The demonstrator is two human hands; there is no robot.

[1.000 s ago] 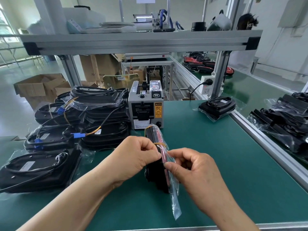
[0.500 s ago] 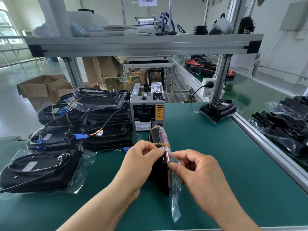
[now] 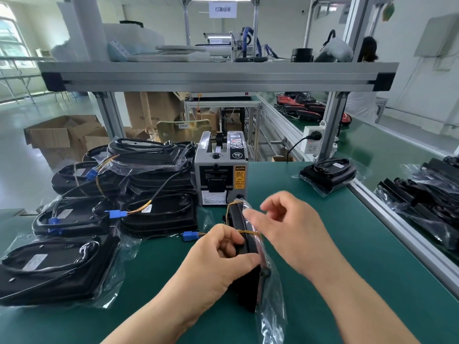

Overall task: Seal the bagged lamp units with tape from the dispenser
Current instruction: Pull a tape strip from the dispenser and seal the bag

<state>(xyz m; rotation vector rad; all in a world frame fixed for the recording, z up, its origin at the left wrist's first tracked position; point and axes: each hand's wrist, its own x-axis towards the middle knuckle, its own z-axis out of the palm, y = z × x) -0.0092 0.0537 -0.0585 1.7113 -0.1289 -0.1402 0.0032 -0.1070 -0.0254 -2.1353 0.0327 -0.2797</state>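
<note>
Head view: bagged lamp unit [image 3: 248,289] is stood on edge on green table [image 3: 360,256], just in front of tape dispenser [image 3: 221,175]. Its upper part is gripped by L hand [image 3: 218,254], fingers + thumb curled round it. R hand [image 3: 290,227] is held just above the unit, blurred, fingers loosely bent, nothing held. Other bagged units [image 3: 154,175] are stacked at left.

A green-topped bench [image 3: 372,256] lies under the fingers [image 3: 224,235], and an aluminium shelf frame [image 3: 218,79] crosses above and beyond them. Far to their left, windows [image 3: 10,40] light a glossy pale floor [image 3: 22,150] and cardboard boxes [image 3: 64,137].
</note>
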